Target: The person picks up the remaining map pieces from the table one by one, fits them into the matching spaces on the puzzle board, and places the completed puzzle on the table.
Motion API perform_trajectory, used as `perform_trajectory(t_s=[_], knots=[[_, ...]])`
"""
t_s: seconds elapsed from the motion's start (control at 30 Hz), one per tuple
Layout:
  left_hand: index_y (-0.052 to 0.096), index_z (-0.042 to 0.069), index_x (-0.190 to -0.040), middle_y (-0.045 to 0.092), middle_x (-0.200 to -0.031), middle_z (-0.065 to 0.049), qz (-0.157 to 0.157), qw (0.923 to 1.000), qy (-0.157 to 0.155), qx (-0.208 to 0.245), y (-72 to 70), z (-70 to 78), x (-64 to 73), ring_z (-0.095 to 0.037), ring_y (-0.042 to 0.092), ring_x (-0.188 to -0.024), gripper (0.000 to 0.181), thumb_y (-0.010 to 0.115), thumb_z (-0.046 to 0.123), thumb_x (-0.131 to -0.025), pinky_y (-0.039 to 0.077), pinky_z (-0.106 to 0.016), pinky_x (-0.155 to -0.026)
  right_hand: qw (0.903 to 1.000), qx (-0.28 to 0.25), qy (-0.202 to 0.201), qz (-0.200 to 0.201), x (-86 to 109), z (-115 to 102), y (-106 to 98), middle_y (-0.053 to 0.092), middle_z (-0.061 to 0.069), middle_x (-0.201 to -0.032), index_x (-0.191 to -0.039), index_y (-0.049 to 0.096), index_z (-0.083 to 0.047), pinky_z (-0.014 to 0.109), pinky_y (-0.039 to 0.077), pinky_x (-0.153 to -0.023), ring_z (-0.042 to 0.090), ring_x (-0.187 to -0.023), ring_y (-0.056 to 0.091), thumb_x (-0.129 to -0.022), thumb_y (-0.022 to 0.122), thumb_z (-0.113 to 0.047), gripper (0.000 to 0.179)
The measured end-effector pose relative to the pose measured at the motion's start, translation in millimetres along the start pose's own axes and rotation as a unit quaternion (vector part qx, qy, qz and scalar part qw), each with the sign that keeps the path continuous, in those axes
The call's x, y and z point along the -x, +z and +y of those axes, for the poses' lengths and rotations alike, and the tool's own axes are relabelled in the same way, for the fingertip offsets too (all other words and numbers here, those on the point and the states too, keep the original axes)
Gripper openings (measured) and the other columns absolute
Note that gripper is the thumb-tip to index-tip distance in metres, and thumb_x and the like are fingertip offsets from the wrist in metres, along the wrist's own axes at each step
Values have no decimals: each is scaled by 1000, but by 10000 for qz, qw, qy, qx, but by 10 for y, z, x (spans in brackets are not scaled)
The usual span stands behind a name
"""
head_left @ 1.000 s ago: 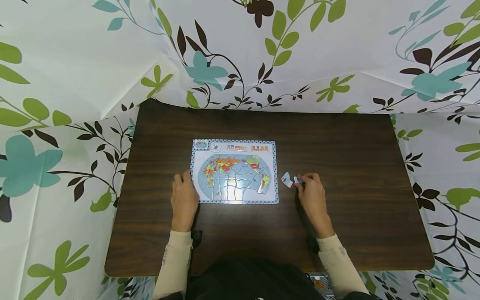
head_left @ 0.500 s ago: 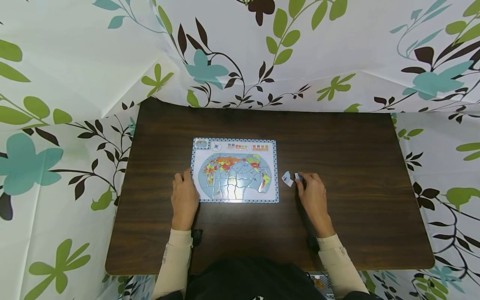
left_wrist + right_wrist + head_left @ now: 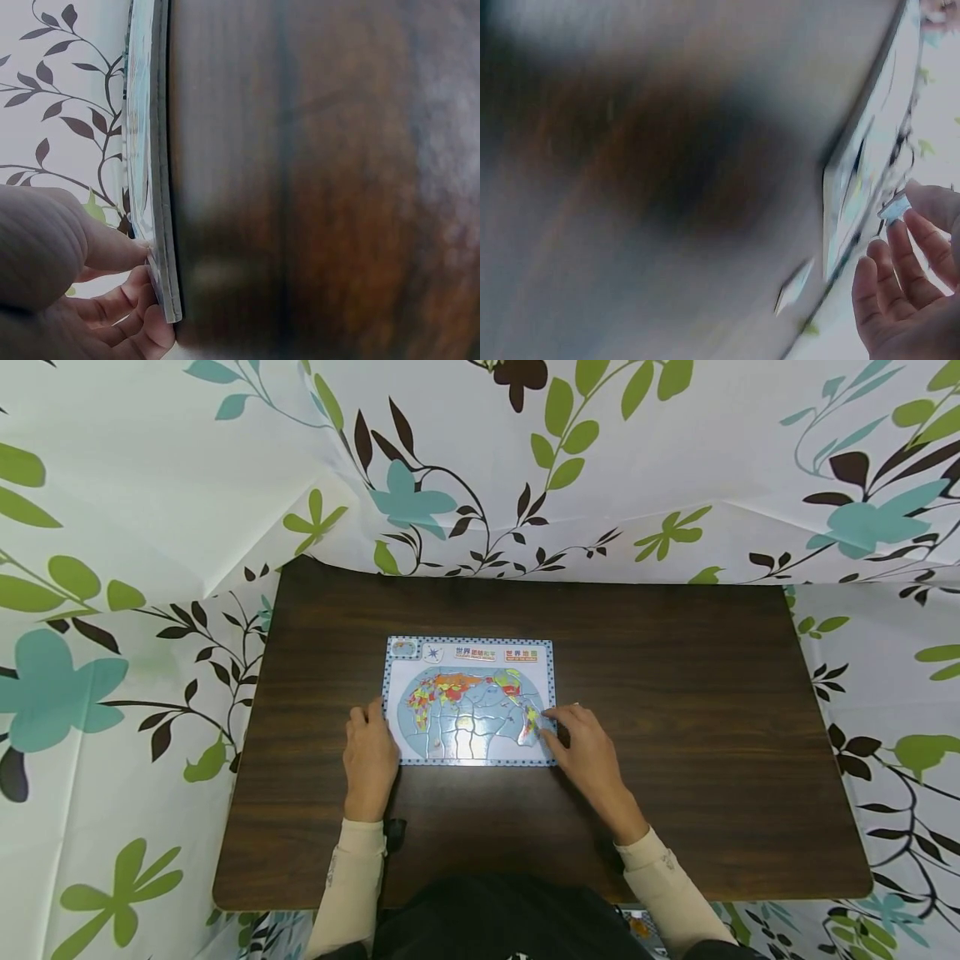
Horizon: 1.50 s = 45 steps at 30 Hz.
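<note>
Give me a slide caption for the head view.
Right hand brings a piece to the world map puzzle; left hand steadies it.

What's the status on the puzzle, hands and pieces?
Left hand steadies the world map puzzle board at its left edge. Right hand pinches a small puzzle piece over the board's right side. Second loose piece lies beside the board.

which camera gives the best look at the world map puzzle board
The head view: it shows the whole puzzle board flat on the table, map face readable, the left hand at its left edge and the right hand at its right. The left wrist view shows only its edge; the right wrist view is blurred and oblique.
</note>
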State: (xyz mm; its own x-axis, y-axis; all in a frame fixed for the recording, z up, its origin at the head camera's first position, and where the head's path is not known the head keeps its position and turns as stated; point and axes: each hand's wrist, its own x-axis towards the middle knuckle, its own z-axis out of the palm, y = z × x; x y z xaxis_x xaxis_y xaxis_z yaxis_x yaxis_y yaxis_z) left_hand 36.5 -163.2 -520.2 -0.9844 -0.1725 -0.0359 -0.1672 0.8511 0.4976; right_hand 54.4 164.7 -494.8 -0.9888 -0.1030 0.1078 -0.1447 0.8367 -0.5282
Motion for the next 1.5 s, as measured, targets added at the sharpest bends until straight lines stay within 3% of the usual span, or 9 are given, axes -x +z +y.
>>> perform_trajectory(t_s=[0.33,0.6,1.17,1.5], knots=[[51,0,-137,49,-113,-25,26,10000,45,29,15,7,7,-42,53,-98,35,51,9,-103,50,-52,-56,9960,214,-757,-428,126,-131,153,71,0,-106,-101,75,-16,37,55,-78,17,-96,63,-81,84,-20,23],[51,-1,-136,49,-112,-26,48,10000,60,48,9,8,9,-43,53,-95,35,52,8,-102,50,-52,-55,9922,101,-1095,-579,191,-117,209,72,0,-110,-106,74,-14,38,55,-82,18,-101,64,-81,84,-16,27],[51,-2,-136,49,-113,-26,34,10000,38,30,1,6,-1,-43,53,-94,34,47,9,-104,49,-50,-53,9959,179,-672,-578,209,-111,216,72,-1,-106,-110,74,-15,36,55,-81,16,-98,63,-82,83,-22,31],[51,-1,-137,49,-113,-25,4,10000,-41,35,4,8,-1,-43,52,-98,35,48,10,-104,49,-53,-57,9943,-532,-704,-596,211,-92,229,69,3,-108,-112,73,-10,36,56,-85,18,-103,65,-82,82,-10,31]])
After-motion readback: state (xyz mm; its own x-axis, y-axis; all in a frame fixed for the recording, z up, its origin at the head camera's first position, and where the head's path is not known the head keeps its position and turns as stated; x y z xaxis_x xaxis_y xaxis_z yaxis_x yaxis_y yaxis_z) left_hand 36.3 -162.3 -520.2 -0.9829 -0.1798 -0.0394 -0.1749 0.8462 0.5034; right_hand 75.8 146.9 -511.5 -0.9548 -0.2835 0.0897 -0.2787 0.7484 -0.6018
